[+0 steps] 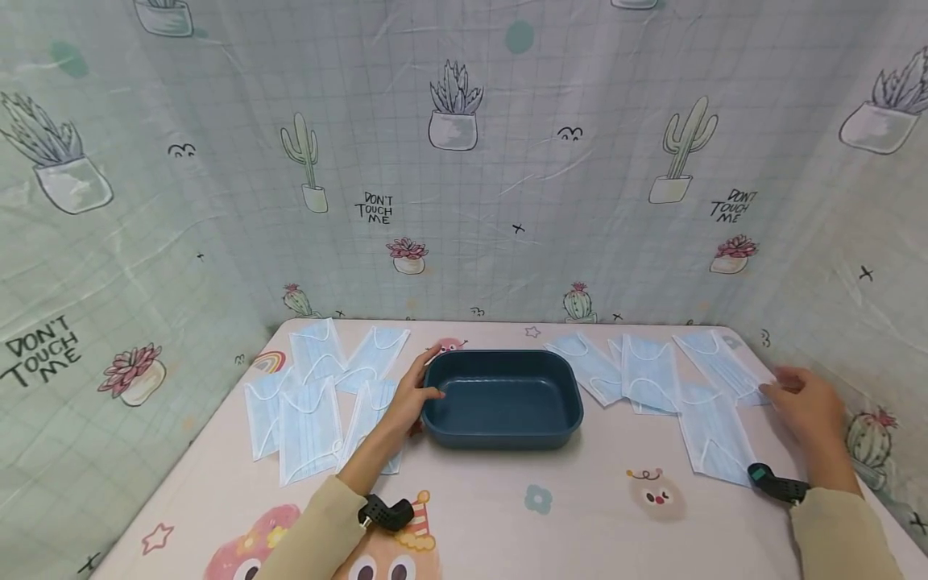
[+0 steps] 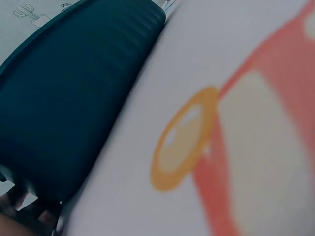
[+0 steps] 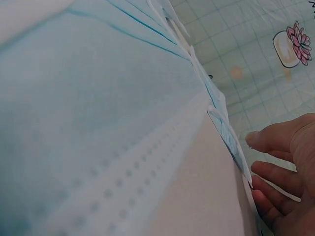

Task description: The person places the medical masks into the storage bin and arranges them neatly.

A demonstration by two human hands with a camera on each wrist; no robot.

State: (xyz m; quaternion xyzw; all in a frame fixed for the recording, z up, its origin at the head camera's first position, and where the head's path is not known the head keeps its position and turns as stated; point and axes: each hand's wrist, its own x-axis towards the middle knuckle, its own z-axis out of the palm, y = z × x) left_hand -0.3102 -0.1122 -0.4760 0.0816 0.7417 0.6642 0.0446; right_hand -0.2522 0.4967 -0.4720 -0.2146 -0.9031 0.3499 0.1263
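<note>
Right hand is right at the near end of the far-right mask, thumb and fingers a bit apart, nothing pinched that I can see, can't tell if they're touching it. From there the mask runs left and away, long axis slanting toward the table's back edge. Dark blue container sits well left, lengthwise across, left hand gripping its left end, so the right's way nearer that mask.

2 grips, well apart
</note>
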